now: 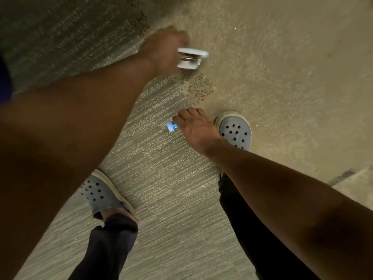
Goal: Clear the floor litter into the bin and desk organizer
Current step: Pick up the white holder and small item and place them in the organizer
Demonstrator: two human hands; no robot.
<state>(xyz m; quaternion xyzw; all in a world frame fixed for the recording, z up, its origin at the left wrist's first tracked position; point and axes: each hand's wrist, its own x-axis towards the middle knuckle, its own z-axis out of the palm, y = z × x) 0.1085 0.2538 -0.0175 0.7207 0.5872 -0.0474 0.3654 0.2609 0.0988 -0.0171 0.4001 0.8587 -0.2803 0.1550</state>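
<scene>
A white object (192,58), blurred and hard to identify, is gripped by the left hand (161,51) at 12 o'clock, above the carpet (161,178). A small blue item (172,126) is pinched by the fingertips of the right hand (196,129) near the centre. A grey clog (235,131) is seen just beside this hand at 3 o'clock, another (101,194) at 7 o'clock.

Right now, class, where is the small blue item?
In the head view, the small blue item sits mid-frame at the fingertips of the right hand, over the ribbed carpet, left of the right shoe.
</scene>
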